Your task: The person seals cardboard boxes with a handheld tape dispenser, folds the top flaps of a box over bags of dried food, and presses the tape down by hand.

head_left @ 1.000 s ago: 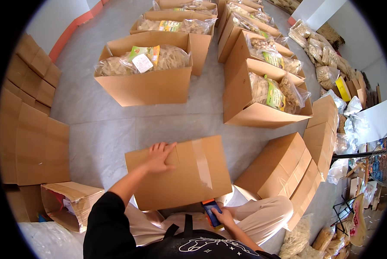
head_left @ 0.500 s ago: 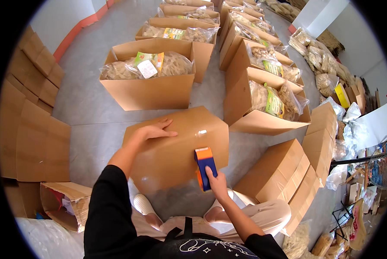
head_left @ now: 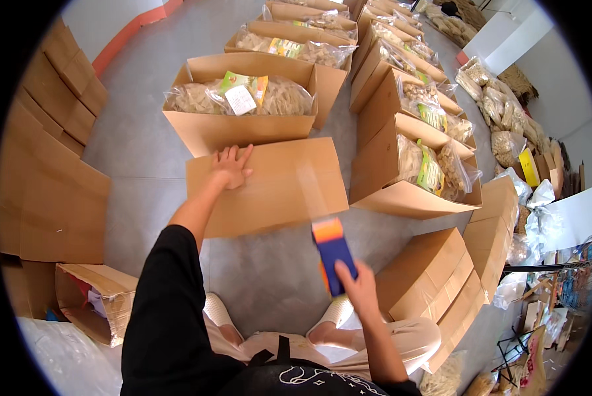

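A cardboard box (head_left: 269,191) lies in front of me on the floor. My left hand (head_left: 230,167) rests on its far left part, fingers spread. In my right hand (head_left: 360,288) is a blue and orange tape dispenser (head_left: 335,254), held just off the box's near right edge. A strip of clear tape (head_left: 311,188) runs across the right part of the box toward the dispenser's orange head. Whether the strip still joins the dispenser is blurred.
Open cartons (head_left: 243,125) filled with clear bags of dried goods stand in two rows ahead. Closed boxes (head_left: 421,270) lie at my right, flattened cardboard (head_left: 65,204) leans at the left. A torn carton (head_left: 98,300) sits at the near left. Clutter lines the right wall.
The box has shifted away from me and shows a flatter face. My left hand now lies with fingers spread on it. The tape dispenser has moved right and off the box's surface.
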Demonstrator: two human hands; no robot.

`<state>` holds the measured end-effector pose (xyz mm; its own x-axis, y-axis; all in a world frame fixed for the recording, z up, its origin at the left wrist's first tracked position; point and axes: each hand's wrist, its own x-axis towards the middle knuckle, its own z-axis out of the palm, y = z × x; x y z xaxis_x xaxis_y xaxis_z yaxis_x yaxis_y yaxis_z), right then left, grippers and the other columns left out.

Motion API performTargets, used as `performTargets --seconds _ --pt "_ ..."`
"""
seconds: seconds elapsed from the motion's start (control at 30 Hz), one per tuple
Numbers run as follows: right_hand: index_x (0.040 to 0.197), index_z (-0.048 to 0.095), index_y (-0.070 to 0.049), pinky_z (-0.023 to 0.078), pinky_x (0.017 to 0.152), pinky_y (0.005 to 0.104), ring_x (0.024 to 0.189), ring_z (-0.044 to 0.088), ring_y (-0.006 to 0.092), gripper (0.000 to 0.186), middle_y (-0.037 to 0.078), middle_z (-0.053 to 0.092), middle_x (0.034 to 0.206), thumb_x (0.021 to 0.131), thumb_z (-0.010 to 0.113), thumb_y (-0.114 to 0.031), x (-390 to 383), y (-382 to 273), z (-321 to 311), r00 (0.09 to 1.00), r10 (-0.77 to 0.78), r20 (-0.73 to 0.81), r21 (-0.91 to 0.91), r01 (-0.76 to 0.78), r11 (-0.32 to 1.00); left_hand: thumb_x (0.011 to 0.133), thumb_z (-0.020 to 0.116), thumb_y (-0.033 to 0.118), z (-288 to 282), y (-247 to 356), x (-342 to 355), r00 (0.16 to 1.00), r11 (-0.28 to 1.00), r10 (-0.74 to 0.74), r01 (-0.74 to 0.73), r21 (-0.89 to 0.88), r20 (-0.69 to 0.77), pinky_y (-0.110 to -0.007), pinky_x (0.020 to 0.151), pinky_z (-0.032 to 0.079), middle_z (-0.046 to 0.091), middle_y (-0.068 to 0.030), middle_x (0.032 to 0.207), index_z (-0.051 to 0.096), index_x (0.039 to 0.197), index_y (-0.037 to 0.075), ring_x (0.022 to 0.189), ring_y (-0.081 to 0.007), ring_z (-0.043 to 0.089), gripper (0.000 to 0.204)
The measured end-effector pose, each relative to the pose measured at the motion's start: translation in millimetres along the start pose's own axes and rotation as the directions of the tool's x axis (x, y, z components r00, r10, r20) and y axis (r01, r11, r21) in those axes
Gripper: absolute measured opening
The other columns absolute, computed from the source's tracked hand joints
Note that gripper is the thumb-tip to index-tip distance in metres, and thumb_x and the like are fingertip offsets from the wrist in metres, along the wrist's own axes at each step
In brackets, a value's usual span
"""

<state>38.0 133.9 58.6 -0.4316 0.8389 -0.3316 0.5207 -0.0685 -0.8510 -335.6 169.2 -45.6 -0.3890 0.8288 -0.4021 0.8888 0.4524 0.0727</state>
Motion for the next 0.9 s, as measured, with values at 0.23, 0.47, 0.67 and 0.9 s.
performTargets --seconds 0.23,0.47,0.67,0.9 --pt "0.088 0.065 0.004 0.048 0.067 0.0337 0.073 0.064 0.0244 0.048 0.018 0.066 0.079 0.081 0.06 -0.044 -77.5 162.0 36.4 0.928 0.372 -0.016 -0.246 -0.364 0.898 0.094 0.035 0.044 -4.4 -0.1 1.4 0.999 0.998 0.038 -0.037 -0.047 0.016 -0.05 0.111 0.003 0.009 -0.0134 0.15 0.001 0.146 0.027 0.139 -0.0305 0.006 0.065" --pt "0.076 0.066 0.007 0.049 0.059 0.0369 0.064 0.065 0.0256 0.058 0.017 0.065 0.066 0.076 0.063 -0.052 131.5 223.1 103.5 0.929 0.365 -0.057 -0.259 -0.367 0.894 0.094 0.033 0.044 -3.4 5.9 4.4 0.998 0.997 0.059 -0.059 -0.057 -0.006 -0.049 0.111 0.0 0.008 -0.0131 0.151 0.002 0.146 0.026 0.139 -0.0309 0.004 0.063" --pt "0.072 0.065 0.006 0.049 0.06 0.0392 0.063 0.065 0.0319 0.063 0.021 0.062 0.062 0.076 0.061 -0.057 142.2 188.8 123.4 0.996 0.062 -0.059 -0.577 -0.084 0.812 0.092 0.037 0.045 -0.8 -3.2 8.9 0.999 0.999 0.04 -0.04 -0.02 -0.018 -0.048 0.111 0.002 0.012 -0.0127 0.15 0.001 0.147 0.022 0.139 -0.0292 0.008 0.07" --pt "0.081 0.065 0.005 0.045 0.054 0.0276 0.06 0.058 0.0115 0.045 0.007 0.062 0.067 0.088 0.056 -0.039 -12.5 117.0 95.6 0.881 0.381 0.281 0.094 -0.42 0.903 0.068 0.053 0.072 -5.1 -11.0 18.5 0.977 0.984 -0.039 0.001 -0.18 -0.208 -0.042 0.094 0.037 0.056 -0.0162 0.116 0.058 0.112 0.002 0.111 -0.0288 0.051 0.083"
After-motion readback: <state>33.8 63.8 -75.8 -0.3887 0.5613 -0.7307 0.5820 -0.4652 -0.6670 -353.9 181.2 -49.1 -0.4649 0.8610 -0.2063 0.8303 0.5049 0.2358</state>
